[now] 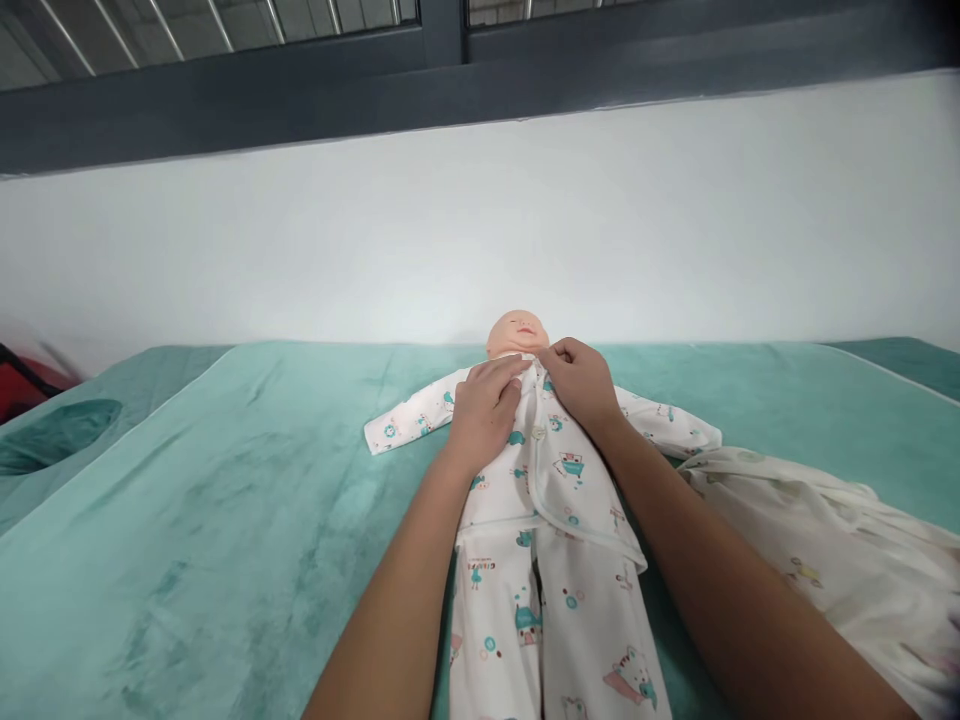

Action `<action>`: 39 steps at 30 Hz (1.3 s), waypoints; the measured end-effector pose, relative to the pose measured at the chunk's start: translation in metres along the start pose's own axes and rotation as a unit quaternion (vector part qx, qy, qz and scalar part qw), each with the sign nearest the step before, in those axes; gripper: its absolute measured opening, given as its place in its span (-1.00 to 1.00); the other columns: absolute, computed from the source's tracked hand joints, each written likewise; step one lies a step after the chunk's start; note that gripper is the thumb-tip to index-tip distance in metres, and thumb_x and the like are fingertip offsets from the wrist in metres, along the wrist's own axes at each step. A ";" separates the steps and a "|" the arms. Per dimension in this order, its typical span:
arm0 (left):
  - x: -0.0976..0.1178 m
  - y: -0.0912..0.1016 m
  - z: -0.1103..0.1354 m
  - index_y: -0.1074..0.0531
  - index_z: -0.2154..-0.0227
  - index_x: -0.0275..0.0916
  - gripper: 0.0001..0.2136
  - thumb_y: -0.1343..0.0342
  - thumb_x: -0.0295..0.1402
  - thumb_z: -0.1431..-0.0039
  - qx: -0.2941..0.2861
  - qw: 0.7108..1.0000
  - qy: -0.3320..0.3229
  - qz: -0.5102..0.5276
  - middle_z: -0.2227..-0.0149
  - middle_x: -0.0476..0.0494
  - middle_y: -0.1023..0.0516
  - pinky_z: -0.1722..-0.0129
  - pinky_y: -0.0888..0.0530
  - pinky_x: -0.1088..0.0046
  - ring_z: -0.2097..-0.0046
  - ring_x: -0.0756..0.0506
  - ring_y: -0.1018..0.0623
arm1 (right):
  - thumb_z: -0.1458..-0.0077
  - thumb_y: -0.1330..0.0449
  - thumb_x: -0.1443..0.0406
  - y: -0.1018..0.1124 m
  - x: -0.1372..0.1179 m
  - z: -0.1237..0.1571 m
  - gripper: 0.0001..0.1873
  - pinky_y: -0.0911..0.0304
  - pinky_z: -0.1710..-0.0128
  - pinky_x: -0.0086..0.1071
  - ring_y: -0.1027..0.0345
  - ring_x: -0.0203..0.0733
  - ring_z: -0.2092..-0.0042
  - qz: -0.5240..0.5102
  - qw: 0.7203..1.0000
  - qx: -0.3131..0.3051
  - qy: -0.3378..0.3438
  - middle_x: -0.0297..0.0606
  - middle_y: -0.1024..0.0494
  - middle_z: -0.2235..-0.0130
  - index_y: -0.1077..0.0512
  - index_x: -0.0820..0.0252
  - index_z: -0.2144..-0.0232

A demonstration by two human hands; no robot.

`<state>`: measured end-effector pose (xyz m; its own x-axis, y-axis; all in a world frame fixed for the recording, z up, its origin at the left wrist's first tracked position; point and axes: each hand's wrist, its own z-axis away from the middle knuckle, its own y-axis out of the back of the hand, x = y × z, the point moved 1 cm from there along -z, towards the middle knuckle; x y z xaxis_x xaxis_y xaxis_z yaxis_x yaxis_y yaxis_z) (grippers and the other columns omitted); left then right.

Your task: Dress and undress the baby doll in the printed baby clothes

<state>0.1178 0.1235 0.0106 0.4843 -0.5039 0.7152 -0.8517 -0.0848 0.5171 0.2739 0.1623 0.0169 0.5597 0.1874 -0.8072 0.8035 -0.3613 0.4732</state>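
Head view: the bed (247,570) spreads widest before me, its green cover a little rumpled on the left and running back to the white wall (300,250) at the far side. Above the wall a dark window frame (225,112) crosses from left to right, with pale bars (165,30) behind it. My two arms, left (397,590) and right (735,560), reach in from the near edge, one along each side of the doll (517,330). It lies on its back in the middle of the bed, head at the far end, near the wall. On the right, next to my right arm, a pale cloth (817,560) lies in loose folds, touching the end of the doll's right-hand sleeve (675,420). The white printed jacket (574,480) covers the doll's trunk, its hem over the printed trousers (499,620), which run out of sight at the near edge. The left-hand sleeve (416,412) stretches out flat. My left grip (486,415) rests on the jacket's chest, fingers together and pointing to the collar; my right grip (583,382) is curled at the collar's right side. Whether either one is clamped on the fabric I cannot tell. A red item (30,388) shows at the far left edge. Smallest is a round button (538,433) on the jacket's front, between my wrists.
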 end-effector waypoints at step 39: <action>0.015 0.003 0.030 -0.41 -0.03 -0.02 -0.65 0.10 -0.42 -0.25 -0.023 0.999 0.040 -0.019 -0.25 -0.05 -0.32 -0.30 -0.08 0.11 -0.30 -0.17 -0.22 | 0.00 -0.22 0.14 0.027 -0.008 0.064 -0.77 -0.16 0.32 -0.38 -0.28 -0.24 0.36 -0.123 0.989 -0.063 -0.050 -0.33 -0.52 0.40 -0.53 0.18 0.41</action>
<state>0.1165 0.0894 0.0091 0.5315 -0.4309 0.7293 -0.8236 -0.0616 0.5638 0.2778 0.0929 0.0138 0.3256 0.1617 -0.9316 0.9356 -0.1974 0.2927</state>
